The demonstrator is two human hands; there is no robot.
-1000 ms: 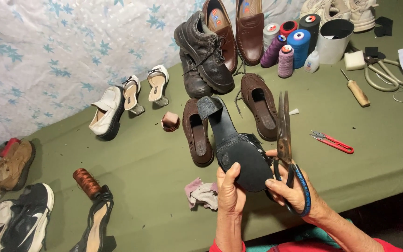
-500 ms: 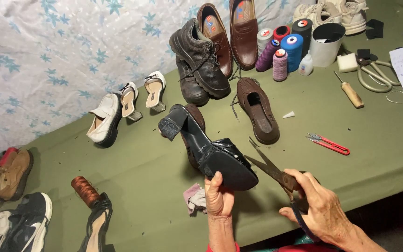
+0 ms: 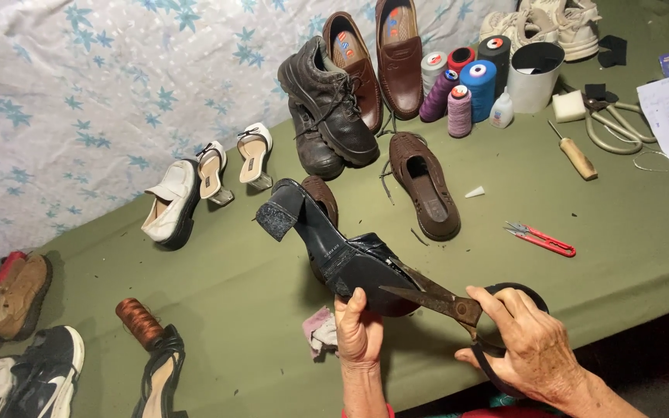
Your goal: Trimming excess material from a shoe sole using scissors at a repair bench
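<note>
Trimming step in hand, I judge: left hand [image 3: 359, 334] grip closed on the toe of the black heeled shoe [image 3: 334, 251], held sole-up above the green tabletop [image 3: 629, 232], heel pointing to 10 o'clock. Right hand [image 3: 532, 348] grip closed through the handles of the rusty scissors [image 3: 431, 298], blades shut, tip touching the sole edge at 3 o'clock of the left hand. Next move calls for opening the blades and steadying the shoe against the cut.

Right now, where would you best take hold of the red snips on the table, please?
Grip the red snips by the red handle half toward the table's near edge, coming from above. They lie flat and alone on the green table, the steel tips pointing left.
</note>
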